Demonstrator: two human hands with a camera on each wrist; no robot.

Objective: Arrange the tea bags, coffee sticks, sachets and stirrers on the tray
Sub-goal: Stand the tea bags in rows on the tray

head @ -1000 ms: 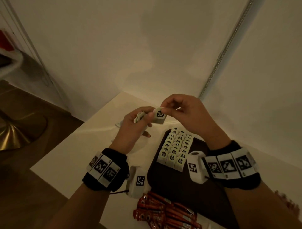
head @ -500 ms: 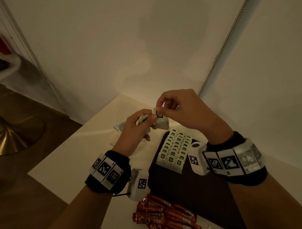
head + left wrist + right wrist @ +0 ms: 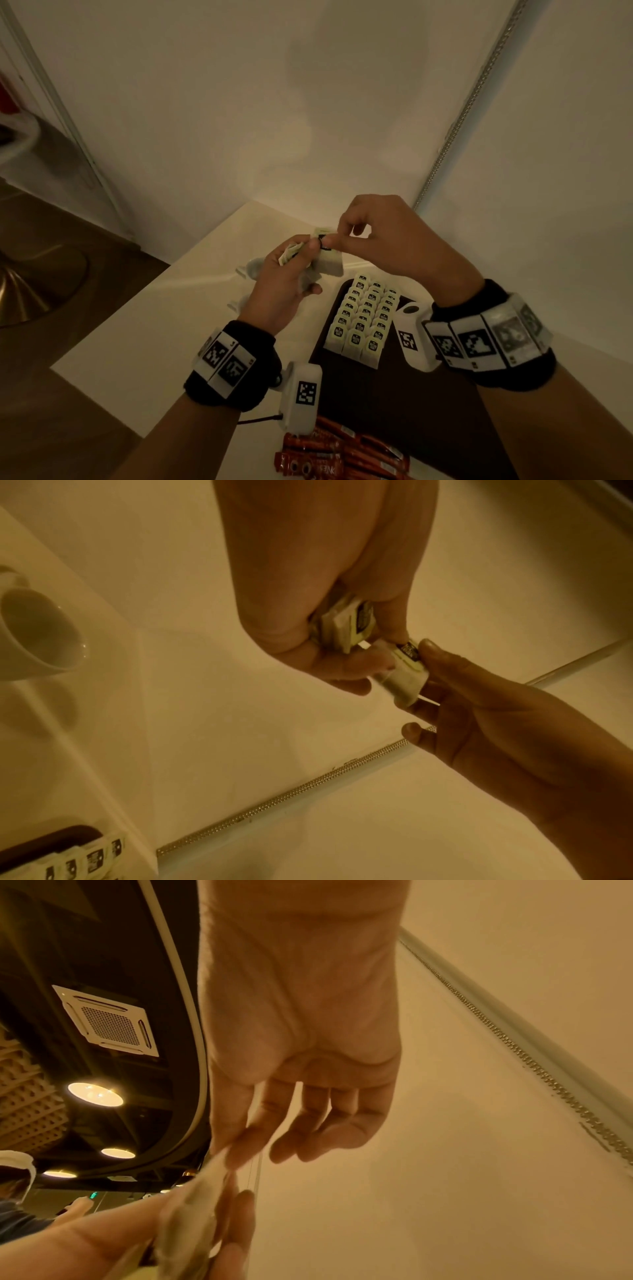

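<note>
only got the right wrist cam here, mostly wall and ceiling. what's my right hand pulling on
Observer: The right hand pinches one tea bag by its tag, drawing it from a small bunch that the left hand grips.
Operator: ok where's the tray then
Observer: The dark tray lies on the white table, below and just right of the hands in the head view.
Operator: anything on it yet
Observer: Three neat rows of tea bags fill its far left part; the near part is bare.
Operator: coffee sticks?
Observer: Red coffee sticks lie piled by the tray's near left edge; whether they overlap it I cannot tell.
</note>
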